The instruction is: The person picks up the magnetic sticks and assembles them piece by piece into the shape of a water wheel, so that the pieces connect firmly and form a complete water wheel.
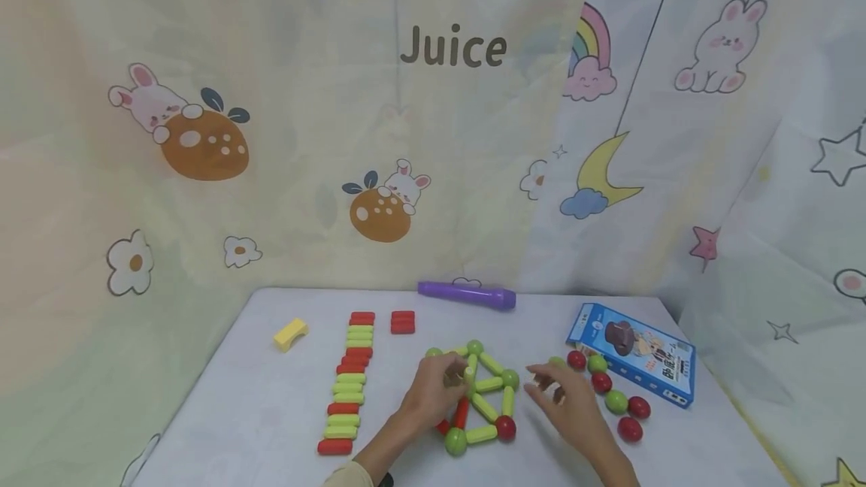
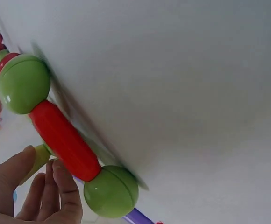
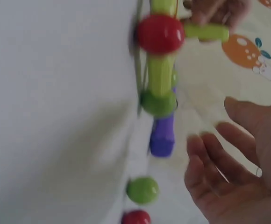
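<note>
A flat frame of light-green and red rods joined by balls lies on the table, with a red ball [image 1: 505, 428] and a green ball [image 1: 456, 441] at its near corners. My left hand [image 1: 436, 389] is over the frame's left part and pinches a light-green rod [image 2: 41, 156] between thumb and fingers. This rod stands up from the frame's middle; the right wrist view shows it jutting out from the frame. Beside those fingers, a red rod [image 2: 63, 140] links two green balls. My right hand [image 1: 564, 400] hovers right of the frame, fingers loosely bent, holding nothing.
Loose red balls [image 1: 630, 429] and green balls [image 1: 616, 401] lie beyond my right hand, beside a blue box [image 1: 643, 352]. Red and green rods [image 1: 348, 378] form a column at left, near two red rods [image 1: 402, 322]. A yellow arch block [image 1: 291, 334] and purple tube [image 1: 467, 295] lie farther back.
</note>
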{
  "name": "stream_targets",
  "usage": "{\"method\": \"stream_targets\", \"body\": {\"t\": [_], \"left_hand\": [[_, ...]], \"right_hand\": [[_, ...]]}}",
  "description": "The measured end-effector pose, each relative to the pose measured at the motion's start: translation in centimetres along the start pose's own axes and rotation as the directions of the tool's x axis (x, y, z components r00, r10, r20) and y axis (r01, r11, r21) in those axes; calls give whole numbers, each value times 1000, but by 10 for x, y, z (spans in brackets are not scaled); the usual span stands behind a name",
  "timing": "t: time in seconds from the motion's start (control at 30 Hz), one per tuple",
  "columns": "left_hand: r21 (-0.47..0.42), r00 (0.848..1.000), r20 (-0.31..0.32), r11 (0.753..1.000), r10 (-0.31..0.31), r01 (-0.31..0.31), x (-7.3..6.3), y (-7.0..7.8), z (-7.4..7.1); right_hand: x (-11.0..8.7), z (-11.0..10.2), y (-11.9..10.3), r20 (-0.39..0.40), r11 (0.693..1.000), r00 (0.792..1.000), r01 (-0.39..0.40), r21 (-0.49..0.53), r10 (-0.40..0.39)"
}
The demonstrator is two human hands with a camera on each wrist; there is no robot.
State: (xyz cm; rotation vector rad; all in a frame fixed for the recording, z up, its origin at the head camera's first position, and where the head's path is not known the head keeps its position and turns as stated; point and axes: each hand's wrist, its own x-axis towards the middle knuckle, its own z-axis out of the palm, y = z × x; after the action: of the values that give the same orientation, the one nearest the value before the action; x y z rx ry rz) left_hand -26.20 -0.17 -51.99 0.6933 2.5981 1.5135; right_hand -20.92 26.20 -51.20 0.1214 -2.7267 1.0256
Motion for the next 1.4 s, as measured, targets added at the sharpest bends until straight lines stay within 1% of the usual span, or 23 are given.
{"method": "stream_targets", "body": {"t": [0.03,0.1,0.13,0.17,0.23,0.27,0.37,0.47,0.6,0.67,0.7,0.77,0.83,0.87,0.9,0.97,1.0,1.1,1.17,1.23,1.33,1.4], "left_hand": [[4,1000,1,1000,7,-7,0,-1,0],[11,1000,-9,1000,22,-22,-1,-3,1],[14,999,-17,999,31,-31,-1,-4,2],[17,999,-24,999,38,-38,-2,-6,3],[24,999,-36,999,41,-40,-3,-8,6],[24,999,-40,999,37,-36,-3,-9,7],[23,999,-38,999,23,-22,-4,-11,8],[23,999,-38,1000,19,-19,-5,-12,8],[26,999,-44,1000,14,-13,-6,-10,8],[17,999,-51,1000,13,-13,-7,-9,8],[12,998,-55,1000,11,-10,-7,-9,9],[4,998,-65,1000,10,-10,-6,-8,10],[0,997,-76,1000,12,-12,-6,-8,11],[0,997,-80,1000,8,-8,-6,-8,12],[2,996,-83,1000,10,-9,-5,-8,12],[8,996,-87,1000,10,-9,-5,-8,12],[11,996,-87,1000,11,-11,-4,-8,12],[18,997,-80,1000,16,-14,-2,-9,11],[26,997,-73,1000,18,-16,-1,-10,10],[25,997,-68,1000,20,-18,-1,-10,10],[24,998,-64,999,23,-22,-1,-11,9],[20,998,-65,999,26,-25,-1,-10,9]], "right_hand": [[5,-5,2,-30,998,999,15,-57,-17],[16,-13,10,-44,984,998,38,-173,-46],[21,-16,14,-32,974,998,50,-222,-58],[26,-18,18,-9,964,999,49,-261,-53],[33,-19,25,53,952,999,26,-304,-11],[35,-19,28,77,947,997,11,-320,14],[40,-16,34,126,938,990,-9,-347,57],[43,-13,40,149,934,986,-19,-357,77],[45,-8,45,151,935,986,-11,-353,69],[44,-7,43,130,941,991,7,-338,39],[44,-7,40,113,947,993,15,-321,23],[41,-8,30,68,971,998,32,-238,-16],[39,-10,14,27,993,998,62,-105,-60],[38,-10,5,15,996,997,80,-26,-80],[37,-9,-3,7,993,995,99,59,-100],[36,-7,-19,5,968,989,145,204,-149],[37,-5,-26,8,948,984,168,270,-177],[39,2,-40,20,885,964,234,404,-264],[41,7,-46,29,849,948,271,453,-318],[43,12,-49,34,826,933,299,478,-357],[45,19,-50,40,810,923,313,497,-382],[45,22,-49,46,807,924,307,504,-381]]}}
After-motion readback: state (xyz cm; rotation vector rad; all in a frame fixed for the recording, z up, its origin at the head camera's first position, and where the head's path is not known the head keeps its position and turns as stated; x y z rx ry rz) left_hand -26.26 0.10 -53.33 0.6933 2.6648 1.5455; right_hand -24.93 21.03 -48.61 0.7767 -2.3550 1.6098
